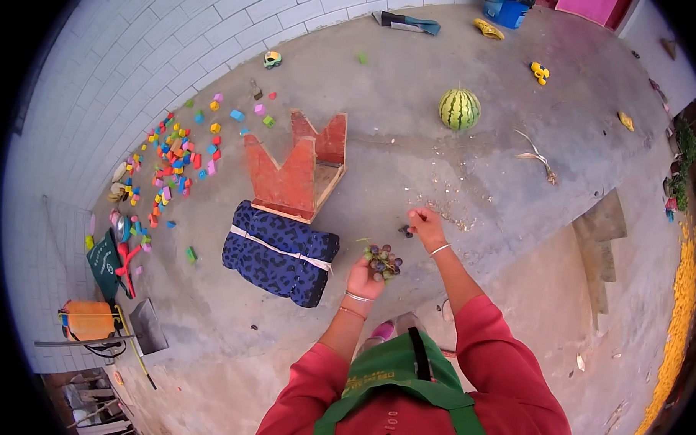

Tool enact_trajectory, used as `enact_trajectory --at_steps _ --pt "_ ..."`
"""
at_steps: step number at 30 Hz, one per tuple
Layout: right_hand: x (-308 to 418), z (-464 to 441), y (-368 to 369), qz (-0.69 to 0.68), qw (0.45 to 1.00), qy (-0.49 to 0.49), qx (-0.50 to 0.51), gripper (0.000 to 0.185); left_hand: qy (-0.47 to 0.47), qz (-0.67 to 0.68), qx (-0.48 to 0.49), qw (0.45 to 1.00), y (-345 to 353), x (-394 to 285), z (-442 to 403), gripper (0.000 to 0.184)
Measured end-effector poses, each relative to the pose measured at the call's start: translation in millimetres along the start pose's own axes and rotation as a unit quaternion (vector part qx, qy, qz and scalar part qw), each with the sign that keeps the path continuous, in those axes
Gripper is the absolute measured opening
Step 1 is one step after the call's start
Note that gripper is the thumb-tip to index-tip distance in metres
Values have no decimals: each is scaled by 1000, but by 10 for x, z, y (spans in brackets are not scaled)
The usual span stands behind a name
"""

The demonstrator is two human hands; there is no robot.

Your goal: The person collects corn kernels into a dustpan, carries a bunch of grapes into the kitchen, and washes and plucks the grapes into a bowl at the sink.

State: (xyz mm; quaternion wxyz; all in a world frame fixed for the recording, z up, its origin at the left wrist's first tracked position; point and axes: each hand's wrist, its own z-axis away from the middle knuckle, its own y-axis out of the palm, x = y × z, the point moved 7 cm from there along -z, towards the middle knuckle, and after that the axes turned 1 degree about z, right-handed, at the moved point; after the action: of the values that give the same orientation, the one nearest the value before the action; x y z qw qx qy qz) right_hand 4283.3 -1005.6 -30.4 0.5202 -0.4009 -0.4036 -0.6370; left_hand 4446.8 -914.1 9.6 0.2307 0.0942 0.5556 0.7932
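My left hand point(363, 281) holds a bunch of dark purple and green grapes point(382, 262), its fingers curled under and beside the bunch. To the right of it, my right hand point(427, 226) has its fingertips pinched together, with a few dark grapes point(406, 231) hanging at or just below them. A small gap separates these from the bunch. Left of my hands lies a rolled blue leopard-print bundle point(281, 253) tied with a white strap, against a red wooden stand point(288, 177) with V-shaped notches.
Colourful blocks point(178, 154) are scattered at the left. A watermelon point(460, 109) sits ahead, with a dry stalk point(538, 157) to its right. An orange container point(89, 320) and dustpan point(149, 327) stand lower left. A concrete step edge point(592, 241) runs at the right.
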Motion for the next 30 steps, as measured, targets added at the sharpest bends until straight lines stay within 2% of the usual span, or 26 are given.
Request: enact_trajectory --at_steps 2,4,6,9,10,11,13,16,18,20,23,24,26,27,29,30 --pt "-17 476 -12 -137 990 40 12 21 -41 8 -3 999 4 139 26 19" --pt "-44 937 -102 -253 965 63 -7 15 -51 -2 -17 999 -39 272 50 20" --pt "-193 1311 -251 -302 950 59 -53 11 -79 -12 -29 996 -109 466 83 22" --pt "-474 1830 -495 -370 922 20 -110 9 -138 -47 19 989 -22 942 232 24" --pt "-581 1996 -596 -394 909 12 -136 9 -158 -41 -4 987 -77 1129 262 24" --pt "-761 2145 -714 -441 888 7 -132 11 -187 -40 -28 981 -144 1352 310 24" --pt "-1015 2555 -945 -482 855 11 -192 14 -269 -27 43 962 17 1772 544 25" --pt "-1167 3315 -1337 -511 811 -35 -283 15 -382 -53 55 921 -148 2574 858 24" --pt "-1370 3760 -1548 -530 781 -16 -328 16 -414 -109 -12 904 -425 3063 1037 24" --pt "-1482 4167 -1750 -560 754 -48 -340 20 -474 -134 -25 870 -668 3587 1288 22" --pt "-2144 4807 -2092 -630 664 -94 -392 17 -533 -209 -36 819 -906 4275 1765 24" --pt "-2397 5064 -2198 -633 653 -106 -402 17 -547 -217 -33 808 -987 4502 1900 24" --pt "-2897 5519 -2343 -693 571 -130 -421 14 -620 -210 -34 755 -1163 4961 2230 25" --pt "-2964 5764 -2396 -696 558 -141 -429 14 -632 -220 -33 742 -1244 5195 2402 25" --pt "-3184 6299 -2444 -732 467 -88 -489 17 -659 -279 -50 697 -1473 5689 2736 26" --pt "-3332 6565 -2510 -738 444 -78 -503 16 -667 -284 -46 687 -1561 5944 2935 26"
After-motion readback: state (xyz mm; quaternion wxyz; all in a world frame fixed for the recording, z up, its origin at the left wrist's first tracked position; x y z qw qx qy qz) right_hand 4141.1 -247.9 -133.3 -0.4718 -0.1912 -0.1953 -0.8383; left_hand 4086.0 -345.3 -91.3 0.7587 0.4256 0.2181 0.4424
